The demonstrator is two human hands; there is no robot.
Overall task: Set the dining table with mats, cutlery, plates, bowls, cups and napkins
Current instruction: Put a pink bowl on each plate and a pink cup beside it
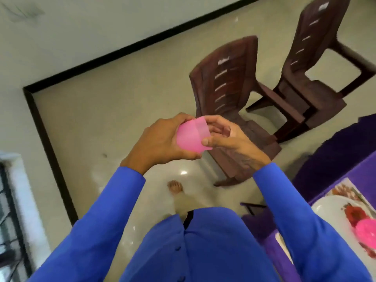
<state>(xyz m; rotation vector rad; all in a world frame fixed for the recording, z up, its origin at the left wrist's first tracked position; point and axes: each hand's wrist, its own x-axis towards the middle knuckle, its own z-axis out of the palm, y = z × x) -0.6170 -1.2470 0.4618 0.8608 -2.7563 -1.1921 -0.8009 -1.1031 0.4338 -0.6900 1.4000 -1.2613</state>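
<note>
Two pink cups (192, 136), or so they look, are nested one inside the other and held in mid-air over the floor, well apart from the table (343, 171) at four o'clock of them; a seam across the pink plastic suggests a second rim, though blur keeps me from being sure. At nine o'clock of the cups, the left hand (160, 142) wraps the rounded base, fingers curled behind it and thumb underneath. At three o'clock, the right hand (232, 143) takes the mouth end, thumb lying along the near wall and fingers bent round the far rim, some perhaps reaching inside; that part is too soft to tell. The step in hand seems to be pulling one cup free of the other. To do it well, the left hand would best keep the base steady while the right eases the outer rim away with a slight twist, since thin plastic cups tend to stick and then part suddenly. Squeezing hard would probably lock them tighter. Farther out, at five o'clock, a white plate (329, 212) with a floral print sits on a patterned mat (343, 189) on the purple-covered table, with a pink object (366, 228) on it at the picture's edge. Two brown plastic chairs (234, 94) stand at one o'clock on the pale floor (101, 123).
</note>
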